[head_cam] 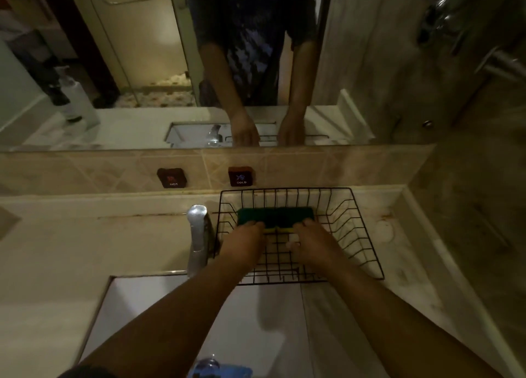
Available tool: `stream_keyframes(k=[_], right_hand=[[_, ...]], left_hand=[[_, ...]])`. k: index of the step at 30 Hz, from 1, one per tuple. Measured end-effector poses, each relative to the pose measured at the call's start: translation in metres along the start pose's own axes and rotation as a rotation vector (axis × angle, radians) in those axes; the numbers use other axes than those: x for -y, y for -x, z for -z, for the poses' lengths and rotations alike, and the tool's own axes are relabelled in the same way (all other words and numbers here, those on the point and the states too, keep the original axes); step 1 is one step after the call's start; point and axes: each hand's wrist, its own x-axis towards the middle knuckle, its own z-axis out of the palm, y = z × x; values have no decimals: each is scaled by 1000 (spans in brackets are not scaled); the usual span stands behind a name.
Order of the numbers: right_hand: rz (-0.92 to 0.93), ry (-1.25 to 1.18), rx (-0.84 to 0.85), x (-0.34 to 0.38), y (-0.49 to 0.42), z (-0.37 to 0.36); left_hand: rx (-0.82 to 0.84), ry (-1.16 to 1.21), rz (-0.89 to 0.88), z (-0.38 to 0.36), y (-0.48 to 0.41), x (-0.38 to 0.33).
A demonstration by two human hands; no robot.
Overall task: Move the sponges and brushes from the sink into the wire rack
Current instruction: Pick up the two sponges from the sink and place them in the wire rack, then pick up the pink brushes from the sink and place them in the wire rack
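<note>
A black wire rack (359,229) stands on the counter to the right of the tap. Inside it, toward the back, lie green-topped sponges with yellow undersides (276,216), side by side. My left hand (247,242) grips the left end of the sponges and my right hand (314,239) grips the right end, both reaching into the rack. The white sink (159,315) lies below my forearms. At the bottom edge, something blue (225,371) shows in the sink, partly cut off.
A chrome tap (197,238) stands just left of the rack. Hot and cold buttons (241,176) sit on the tiled wall behind. A mirror above reflects my arms. A white bottle (76,98) stands far left. Counter walls close in on the right.
</note>
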Motion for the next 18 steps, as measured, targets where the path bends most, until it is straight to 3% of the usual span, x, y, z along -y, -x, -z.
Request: stream_keyframes(k=[4, 9, 18], right_hand=[[48, -37, -77, 33, 45, 12], [31, 26, -113, 88, 96, 14], [-58, 58, -48, 168, 186, -27]], left_hand=[[-56, 93, -44, 16, 48, 1], [13, 118, -127, 34, 111, 35], [77, -110, -176, 53, 214, 106]])
